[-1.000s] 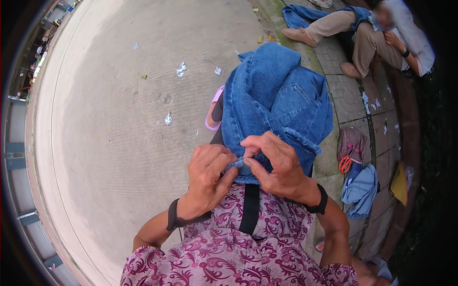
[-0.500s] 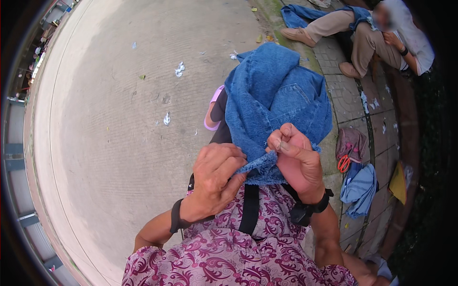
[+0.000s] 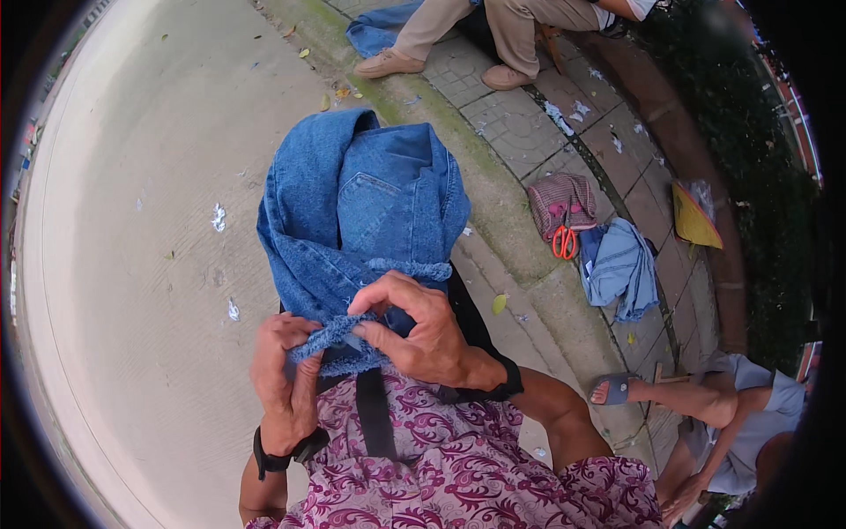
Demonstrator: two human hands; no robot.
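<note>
A pair of blue jeans (image 3: 379,212) with a back pocket lies bunched over my lap. Its frayed, fuzzy hem (image 3: 335,335) runs between my two hands. My left hand (image 3: 286,379) grips the hem at its left end, the thumb below and the fingers on top. From the right, my right hand (image 3: 423,331) pinches the same fringe between thumb and forefinger. Whether loose threads are in that pinch is too small to tell. The rest of the denim hangs forward over my knees.
On the paving to the right are orange-handled scissors (image 3: 565,240), a checked cloth bundle (image 3: 561,201), folded light-blue denim (image 3: 621,271) and a yellow item (image 3: 696,216). Two people sit nearby, ahead and right. Thread scraps (image 3: 218,217) dot the ground beside a curb (image 3: 493,229).
The view has swung right, bringing the second seated person further in. My right hand has turned from palm-up to back-up and closed on the fringe. My left hand keeps its hold.
</note>
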